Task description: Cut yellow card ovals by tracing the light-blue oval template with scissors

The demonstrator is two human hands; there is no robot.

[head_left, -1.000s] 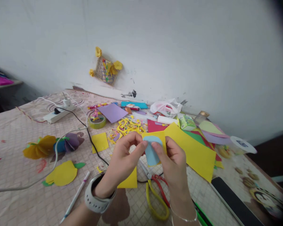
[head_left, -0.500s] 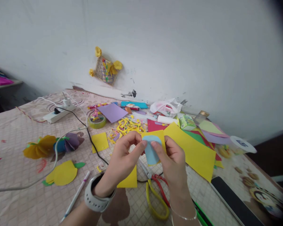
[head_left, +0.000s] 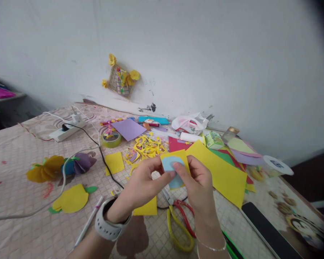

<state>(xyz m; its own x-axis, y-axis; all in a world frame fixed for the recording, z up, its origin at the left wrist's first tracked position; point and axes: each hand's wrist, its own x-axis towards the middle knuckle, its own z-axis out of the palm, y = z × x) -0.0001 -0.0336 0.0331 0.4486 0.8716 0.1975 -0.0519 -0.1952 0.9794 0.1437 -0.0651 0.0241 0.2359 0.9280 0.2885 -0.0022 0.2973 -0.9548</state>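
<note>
Both hands meet over the middle of the table. My left hand (head_left: pixel 144 181) and my right hand (head_left: pixel 197 181) pinch a light blue rounded paper piece (head_left: pixel 167 164) held against a small yellow paper square (head_left: pixel 182 158). The left thumb lies across the lower half of the blue piece. A watch sits on my left wrist, a thin bracelet on my right. Scissors with yellow and red handles (head_left: pixel 178 219) lie on the table just below the hands, beside a yellow paper scrap (head_left: pixel 145 208).
Large yellow sheet (head_left: pixel 221 172) over red and green sheets at right. Yellow cuttings (head_left: pixel 147 144), tape roll (head_left: pixel 111 139), purple sheet (head_left: pixel 128 128) behind. Paper flowers (head_left: pixel 59 166), power strip (head_left: pixel 63 132) and cables at left. A pen (head_left: pixel 88 225) and dark phone (head_left: pixel 270 233) lie near the front.
My left thumb has slid rightward over the blue piece, covering more of it. The papers have shifted slightly left and down. Nothing else on the table moved.
</note>
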